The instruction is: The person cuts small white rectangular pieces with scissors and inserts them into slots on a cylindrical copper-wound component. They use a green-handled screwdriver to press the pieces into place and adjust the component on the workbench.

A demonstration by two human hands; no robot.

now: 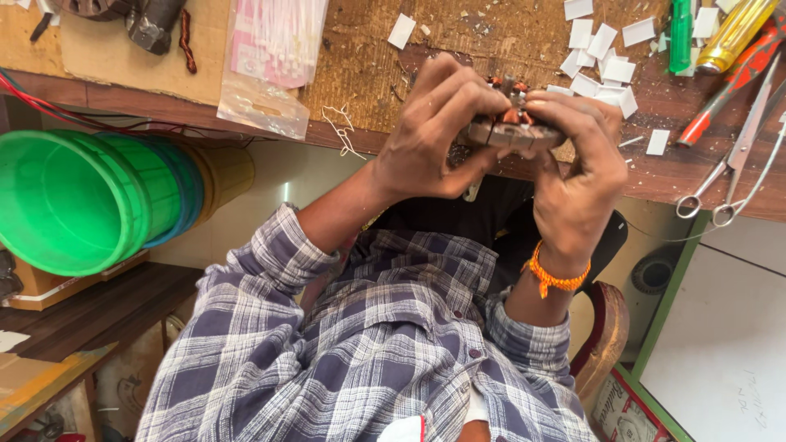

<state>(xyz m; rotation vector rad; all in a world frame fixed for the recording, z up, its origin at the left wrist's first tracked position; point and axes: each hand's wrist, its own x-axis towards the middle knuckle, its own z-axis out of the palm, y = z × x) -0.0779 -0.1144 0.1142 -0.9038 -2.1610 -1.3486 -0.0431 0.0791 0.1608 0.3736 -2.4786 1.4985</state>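
Both hands hold one small metal motor part with copper windings (pixel 514 124) over the front edge of a worn wooden bench (pixel 458 41). My left hand (pixel 434 135) wraps its left side, fingers curled over the top. On the right side, my right hand (pixel 577 176), an orange thread band at its wrist, presses its fingertips and thumb against the part. Most of the part is hidden by the fingers. My checked shirt fills the lower frame.
Several white paper slips (pixel 602 61) lie scattered on the bench, with scissors (pixel 737 160), a yellow-handled screwdriver (pixel 737 33), a red tool (pixel 729 90) and a green one (pixel 679 33) at the right. A bag of white ties (pixel 274 49) lies left; stacked green buckets (pixel 82 200) sit below.
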